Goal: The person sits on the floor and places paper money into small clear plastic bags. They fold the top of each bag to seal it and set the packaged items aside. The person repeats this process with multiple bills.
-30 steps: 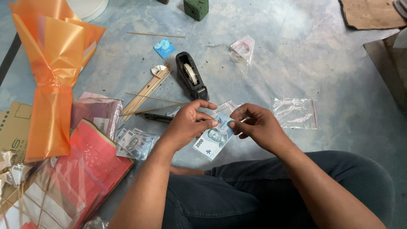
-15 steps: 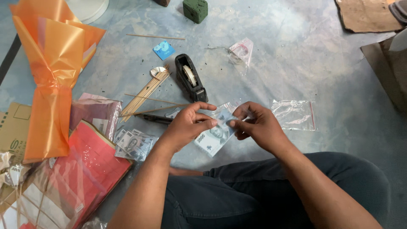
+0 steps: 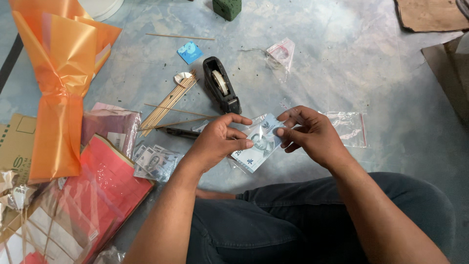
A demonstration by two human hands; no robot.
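Above lap, both hands pinch banknote; tape dispenser beyond.

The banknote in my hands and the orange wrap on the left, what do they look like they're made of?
The banknote, pinched between left hand and right hand, looks like matte printed paper inside a thin clear plastic sleeve, judging by the glare. The orange wrap seems to be glossy translucent plastic film: light passes through its creased folds.

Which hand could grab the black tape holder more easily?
Probably the left hand. The tape holder sits on the floor just above it, slightly to its side. The right hand is farther off, and both hands pinch the banknote, so one must let go first.
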